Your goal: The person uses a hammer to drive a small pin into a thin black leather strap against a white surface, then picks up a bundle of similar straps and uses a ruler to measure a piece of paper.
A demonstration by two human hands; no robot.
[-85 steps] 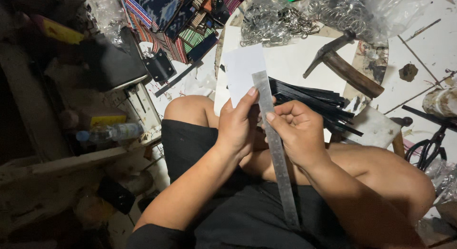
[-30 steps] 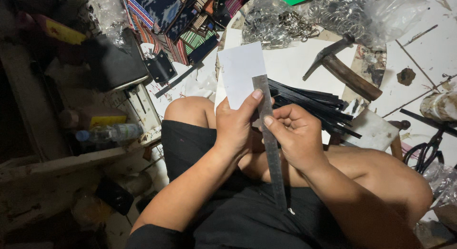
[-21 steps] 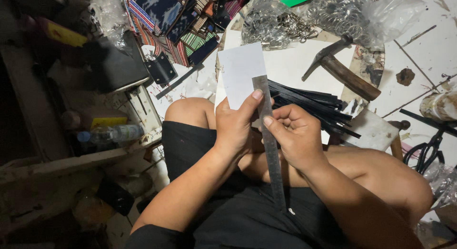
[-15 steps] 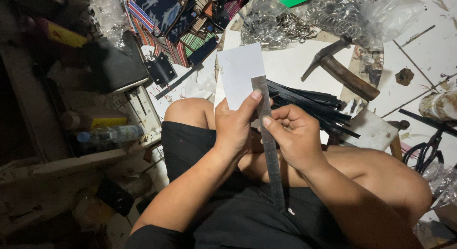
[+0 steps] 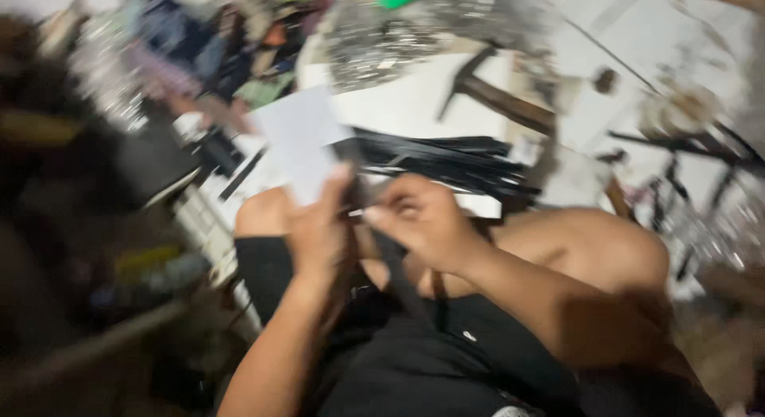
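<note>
Sitting cross-legged in black shorts [image 5: 414,369], view motion-blurred. Left hand [image 5: 319,230] and right hand [image 5: 422,222] meet above lap, both pinching long narrow dark strap [image 5: 390,265]; strap runs from between fingertips down over shorts. Left hand also pinches white paper sheet [image 5: 303,142] at lower edge. Beyond hands: bundle of black strips [image 5: 446,158] on white board [image 5: 406,106]. Farther: wooden-handled hammer [image 5: 498,98], pile of shiny metal pieces [image 5: 382,42].
</note>
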